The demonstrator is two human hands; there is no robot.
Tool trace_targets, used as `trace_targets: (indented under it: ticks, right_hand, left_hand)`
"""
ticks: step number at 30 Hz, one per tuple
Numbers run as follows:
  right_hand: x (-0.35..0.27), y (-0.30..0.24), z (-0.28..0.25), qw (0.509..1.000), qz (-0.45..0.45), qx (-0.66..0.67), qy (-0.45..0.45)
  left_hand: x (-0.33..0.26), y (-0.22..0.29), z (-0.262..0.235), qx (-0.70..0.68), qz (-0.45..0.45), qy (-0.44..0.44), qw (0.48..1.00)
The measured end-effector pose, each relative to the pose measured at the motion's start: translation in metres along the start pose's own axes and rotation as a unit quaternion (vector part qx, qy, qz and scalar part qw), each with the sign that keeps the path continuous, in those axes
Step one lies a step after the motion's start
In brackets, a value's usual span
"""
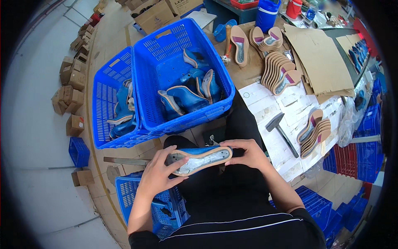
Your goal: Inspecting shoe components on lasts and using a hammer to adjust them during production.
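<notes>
Above my lap I hold a blue shoe upper on a last (203, 161), its underside turned up; a tan edge runs round a pale grey middle. My left hand (161, 172) is closed round one end, thumb on the underside. At the other end my right hand (248, 153) grips the edge between thumb and fingers. A hammer (278, 130) lies on the white-papered table to my right. Beyond it are a stack of tan soles (277, 74) and a smaller pile of soles (314, 137).
A large blue basket (182, 120) with several blue shoe uppers stands ahead, beside a second blue basket (103, 95). Another blue basket (124, 199) is by my left forearm. Cardboard sheets (319, 62) and a blue jug (267, 16) sit on the table. Cartons (70, 74) line the wall.
</notes>
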State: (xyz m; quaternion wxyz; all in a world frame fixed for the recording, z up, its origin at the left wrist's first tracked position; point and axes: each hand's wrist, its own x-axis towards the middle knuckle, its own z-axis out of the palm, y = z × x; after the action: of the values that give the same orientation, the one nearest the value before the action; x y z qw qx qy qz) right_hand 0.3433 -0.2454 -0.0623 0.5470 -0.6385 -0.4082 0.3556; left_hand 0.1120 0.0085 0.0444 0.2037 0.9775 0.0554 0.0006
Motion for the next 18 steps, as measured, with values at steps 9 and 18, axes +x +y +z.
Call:
trace_targets:
  ticks: [9, 18]
  right_hand:
    - [-0.007, 0.045, 0.004, 0.951, 0.104, 0.291, 0.002]
    - [0.001, 0.042, 0.009, 0.940, 0.124, 0.316, 0.025]
  left_hand:
    - [0.000, 0.006, 0.000, 0.004, -0.002, 0.000, 1.000]
    - [-0.008, 0.008, 0.005, 0.010, -0.009, -0.003, 1.000]
